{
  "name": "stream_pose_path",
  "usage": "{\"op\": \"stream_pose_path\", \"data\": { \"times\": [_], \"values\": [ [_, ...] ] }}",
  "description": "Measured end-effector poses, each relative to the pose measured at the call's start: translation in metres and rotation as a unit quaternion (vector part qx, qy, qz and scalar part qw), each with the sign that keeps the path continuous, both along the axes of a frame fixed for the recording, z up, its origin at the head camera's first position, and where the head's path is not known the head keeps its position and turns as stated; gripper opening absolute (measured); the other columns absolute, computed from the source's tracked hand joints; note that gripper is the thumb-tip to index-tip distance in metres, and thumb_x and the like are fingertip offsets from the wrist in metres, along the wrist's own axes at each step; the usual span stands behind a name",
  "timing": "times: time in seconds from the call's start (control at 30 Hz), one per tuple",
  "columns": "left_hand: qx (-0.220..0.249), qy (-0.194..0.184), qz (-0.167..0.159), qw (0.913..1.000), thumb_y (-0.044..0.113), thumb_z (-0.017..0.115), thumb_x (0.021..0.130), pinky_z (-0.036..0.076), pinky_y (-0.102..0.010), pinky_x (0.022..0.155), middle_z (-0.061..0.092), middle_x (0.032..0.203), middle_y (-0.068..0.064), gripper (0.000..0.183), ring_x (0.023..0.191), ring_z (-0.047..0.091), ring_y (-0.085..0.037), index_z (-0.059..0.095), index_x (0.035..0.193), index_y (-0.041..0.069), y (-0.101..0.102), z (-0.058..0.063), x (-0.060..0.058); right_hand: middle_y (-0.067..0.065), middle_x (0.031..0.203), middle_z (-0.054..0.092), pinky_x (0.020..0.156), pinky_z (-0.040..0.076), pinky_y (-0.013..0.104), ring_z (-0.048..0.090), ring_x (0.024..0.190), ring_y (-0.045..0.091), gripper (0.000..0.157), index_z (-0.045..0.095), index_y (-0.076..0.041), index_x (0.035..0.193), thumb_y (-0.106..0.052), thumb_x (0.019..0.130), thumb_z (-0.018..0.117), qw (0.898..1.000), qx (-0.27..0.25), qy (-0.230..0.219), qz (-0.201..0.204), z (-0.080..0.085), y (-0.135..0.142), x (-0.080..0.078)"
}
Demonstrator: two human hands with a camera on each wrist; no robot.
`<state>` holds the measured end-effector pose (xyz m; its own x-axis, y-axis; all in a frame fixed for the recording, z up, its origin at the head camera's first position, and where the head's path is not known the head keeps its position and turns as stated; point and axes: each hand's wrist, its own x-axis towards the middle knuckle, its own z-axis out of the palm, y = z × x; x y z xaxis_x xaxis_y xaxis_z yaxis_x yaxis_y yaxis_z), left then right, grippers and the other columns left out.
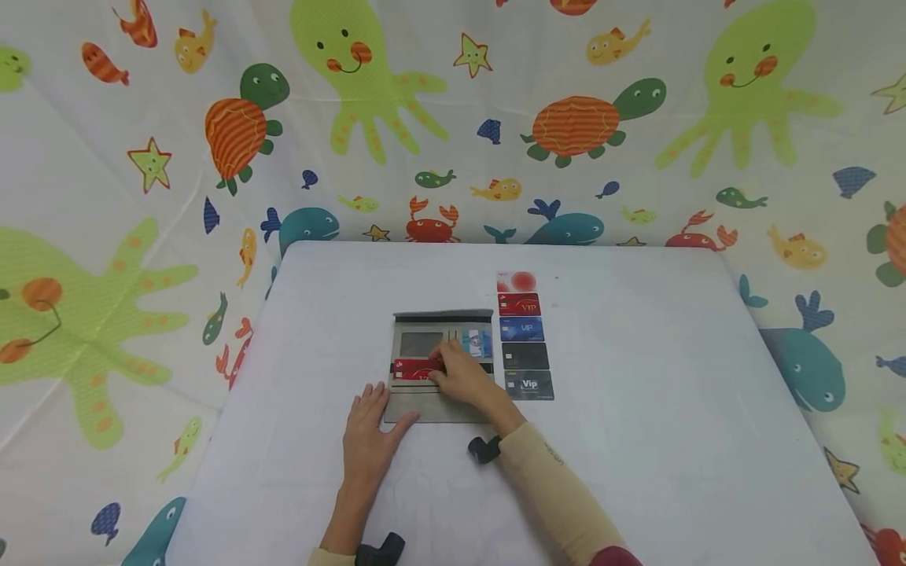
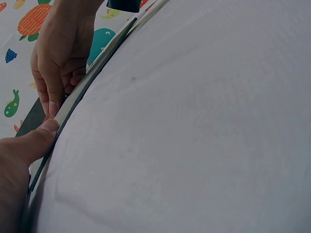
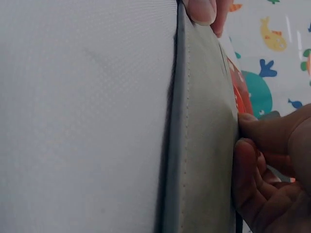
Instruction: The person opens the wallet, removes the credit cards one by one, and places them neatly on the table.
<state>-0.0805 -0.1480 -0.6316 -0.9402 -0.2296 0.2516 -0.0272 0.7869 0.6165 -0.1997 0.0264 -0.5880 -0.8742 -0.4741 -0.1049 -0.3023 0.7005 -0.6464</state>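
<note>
An open grey wallet (image 1: 442,407) lies flat on the white table. Across its left half is a red bank card (image 1: 409,369), partly covered by my right hand (image 1: 463,376), whose thumb and curled fingers pinch the card's right part. In the right wrist view the red card (image 3: 240,90) shows behind the wallet's edge. My left hand (image 1: 370,432) rests at the wallet's lower left corner, fingers extended along its side and thumb (image 2: 46,127) pressing the near edge. A light blue card (image 1: 476,343) sits in the wallet's right side, beside a dark window pocket (image 1: 421,344).
Right of the wallet stands a column of several cards: a white-and-red card (image 1: 517,281), a red card (image 1: 519,304), a blue card (image 1: 521,328), a black card (image 1: 525,356) and a dark grey card (image 1: 529,385). Behind the table (image 1: 651,440) hangs a sea-animal curtain (image 1: 453,110).
</note>
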Motion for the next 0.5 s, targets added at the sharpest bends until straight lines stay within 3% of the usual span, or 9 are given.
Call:
{"op": "stream_pose_path", "data": {
  "times": [0.2,0.5],
  "values": [
    [0.004,0.003,-0.001,1.0000,0.044,0.084,0.079,0.033,-0.052,0.122,0.059,0.144,-0.012,0.074,0.143,0.047,-0.030,0.061,0.137,0.005,-0.0002,0.0006,-0.0003,0.009,0.118,0.058,0.100,0.056,0.038,0.059,0.102,0.018,0.024,0.060,-0.008,0.122,-0.018,0.100,0.062,1.000,-0.007,0.006,-0.012,-0.0001,-0.0026,0.0007],
    [0.007,-0.002,0.004,1.0000,0.045,0.084,0.079,0.032,-0.051,0.122,0.059,0.144,-0.012,0.073,0.144,0.047,-0.029,0.062,0.136,0.005,-0.0002,0.0007,0.0004,0.012,0.120,0.061,0.098,0.056,0.042,0.062,0.105,0.022,0.023,0.048,-0.011,0.125,-0.019,0.104,0.053,0.999,-0.023,-0.012,-0.032,0.0010,-0.0062,0.0013]
  ]
}}
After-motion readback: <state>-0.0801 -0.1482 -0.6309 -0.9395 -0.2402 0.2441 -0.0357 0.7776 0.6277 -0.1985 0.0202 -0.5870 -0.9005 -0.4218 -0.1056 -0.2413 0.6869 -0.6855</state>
